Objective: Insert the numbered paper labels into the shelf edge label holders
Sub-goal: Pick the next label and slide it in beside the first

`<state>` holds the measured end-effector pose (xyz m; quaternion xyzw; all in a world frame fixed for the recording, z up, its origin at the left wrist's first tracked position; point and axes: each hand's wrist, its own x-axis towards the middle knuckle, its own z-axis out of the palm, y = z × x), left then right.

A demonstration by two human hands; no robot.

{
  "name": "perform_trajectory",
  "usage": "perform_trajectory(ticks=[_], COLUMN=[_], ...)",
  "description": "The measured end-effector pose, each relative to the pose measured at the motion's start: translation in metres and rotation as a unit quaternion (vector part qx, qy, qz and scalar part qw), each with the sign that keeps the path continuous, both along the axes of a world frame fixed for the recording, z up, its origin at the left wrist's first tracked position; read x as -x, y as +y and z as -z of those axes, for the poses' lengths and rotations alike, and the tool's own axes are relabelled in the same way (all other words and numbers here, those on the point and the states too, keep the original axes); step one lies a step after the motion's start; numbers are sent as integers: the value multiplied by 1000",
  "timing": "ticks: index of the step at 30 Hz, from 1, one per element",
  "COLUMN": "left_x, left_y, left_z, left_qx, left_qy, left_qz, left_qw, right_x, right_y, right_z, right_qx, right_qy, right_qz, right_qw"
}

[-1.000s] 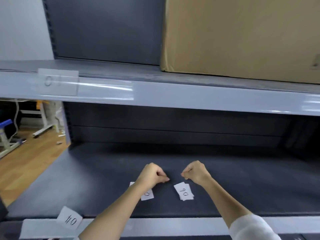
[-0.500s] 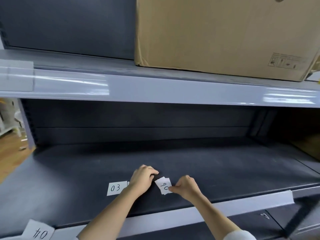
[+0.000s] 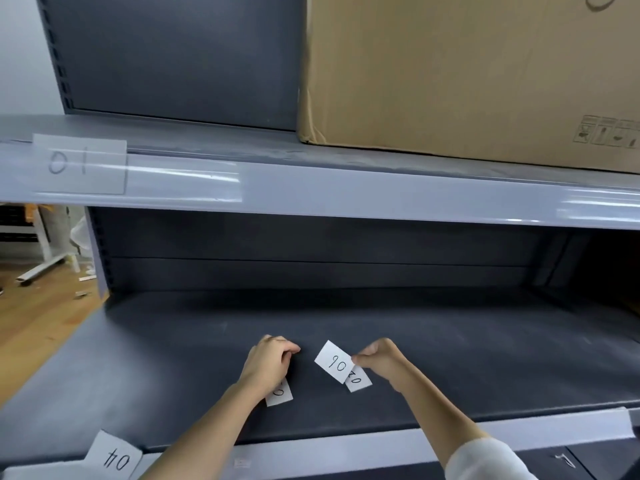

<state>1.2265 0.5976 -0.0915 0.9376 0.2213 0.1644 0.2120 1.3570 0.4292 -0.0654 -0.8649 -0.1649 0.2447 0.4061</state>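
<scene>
1. Right hand (image 3: 379, 360) pinches one corner of a paper label (image 3: 334, 362) between thumb and fingertips, the other fingers curled in; the slip is raised off the dark lower shelf (image 3: 450, 358) and tilted, with its handwritten digits upside down to the camera (they read roughly as "06").
2. Just beneath and to the right of that slip, a second label (image 3: 358, 380) lies flat on the shelf, partly covered by it.
3. Left hand (image 3: 272, 363) is loosely closed, knuckles up, thumb against the fingertips; whether it has hold of anything cannot be told.
4. A third label (image 3: 280, 395) lies on the shelf under the left wrist, mostly hidden.
5. At the near left, a slip marked "04" (image 3: 116, 457) stands tilted at the lower shelf's front edge.
6. On the upper shelf edge (image 3: 381, 195), far left, a clear holder (image 3: 80, 164) carries a label marked "01".
7. A cardboard box (image 3: 467, 71) sits on the upper shelf at the right.
</scene>
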Motion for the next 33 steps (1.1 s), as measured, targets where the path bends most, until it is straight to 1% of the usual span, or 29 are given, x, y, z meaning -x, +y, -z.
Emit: perform_trajectory(ticks=[3,5,8,11,13,17,20,22,26,28,33], left_x=[10,16,21,21,19,15,17,19,21,23,26], left_y=[10,16,23,23,21,15,16,18,20,21,21], left_z=[-1,-1,-1,-1,-2,-1,-2,-2,-1,0,0], left_qx=[-3,4,11,13,14,11,11,14,18,21,17], left_qy=[0,-2,-8,-5,-5,-12,-12,-12,-9,-7,-2], left_qz=[-21,-33,-46,-49,-48,-37,-38,-43,-49,-53,-55], left_qw=[1000,999,999,999,999,999,999,999,999,998,998], right_x=[7,9,6,-2,-7,-9,-7,-6,-9,-10,-17], right_y=[22,30,25,13,10,14,18,18,19,19,13], right_z=[1,4,4,0,-3,3,4,2,4,1,-6], right_qx=[25,56,94,130,141,170,206,223,237,232,242], right_qy=[-6,-42,-84,-97,-115,-161,-179,-202,-220,-224,-175], right_qz=[-26,-21,-7,-1,-29,-151,-191,-198,-185,-195,-226], right_qw=[999,997,992,987,983,960,943,933,928,926,927])
